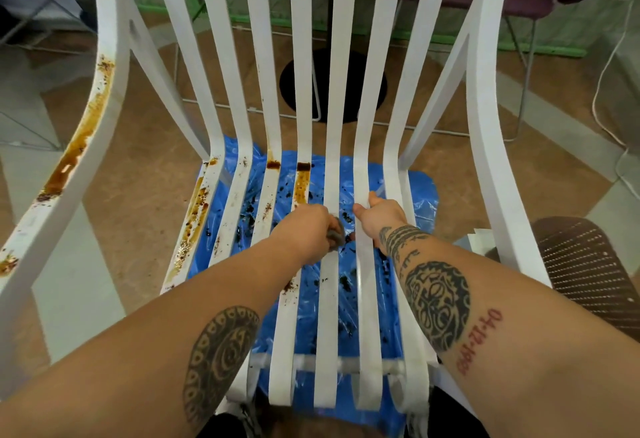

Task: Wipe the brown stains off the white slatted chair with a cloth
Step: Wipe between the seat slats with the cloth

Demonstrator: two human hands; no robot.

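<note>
The white slatted chair (332, 126) fills the frame, and the person leans over its seat with both forearms reaching in from the bottom. The left hand (304, 230) is closed round a small grey cloth (336, 236), pressed against a middle seat slat at centre frame; the right hand (379, 216) grips the neighbouring slat just to the right, bracing it. The brown stains (302, 181) lie mostly left of the cloth, on the left seat slats and along the left armrest (79, 140) at the left edge. Best, I think, to rub along each slat's length, keep it braced, and refold the cloth as it soils. A blue plastic sheet (419, 195) below catches drips.
</note>
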